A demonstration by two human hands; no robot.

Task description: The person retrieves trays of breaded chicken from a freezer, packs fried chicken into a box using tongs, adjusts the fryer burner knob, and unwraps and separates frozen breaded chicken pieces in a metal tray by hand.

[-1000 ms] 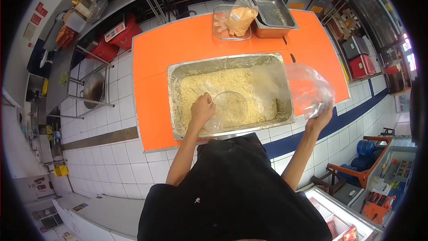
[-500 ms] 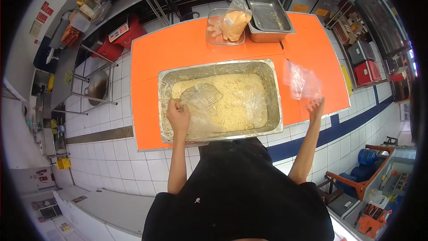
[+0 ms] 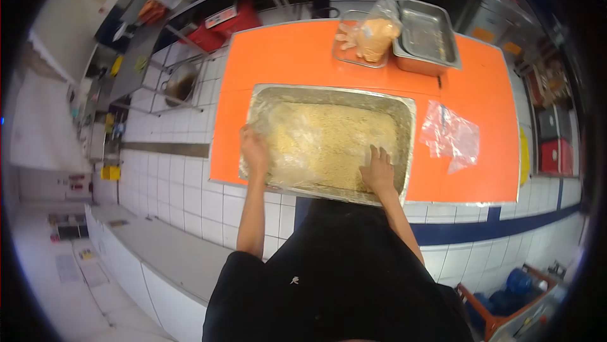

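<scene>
Right hand (image 3: pixel 378 172) spread, seemingly empty, at crumbs (image 3: pixel 338 146); left hand (image 3: pixel 254 151) blurred, opening and hold unclear. Light, low strokes limit spills.

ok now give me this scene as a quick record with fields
surface: orange tabletop
main container: large rectangular steel tray
contents: pale yellow crumbs, with clear plastic film over the left part
left hand: at the tray's left side, beside the film; grip too blurred to tell
right hand: inside the tray's right part, fingers apart, at the crumbs
right of tray: crumpled clear plastic bag, lying on the tabletop
beyond tray: clear bag of orange powder, left of smaller rectangular steel pan
</scene>
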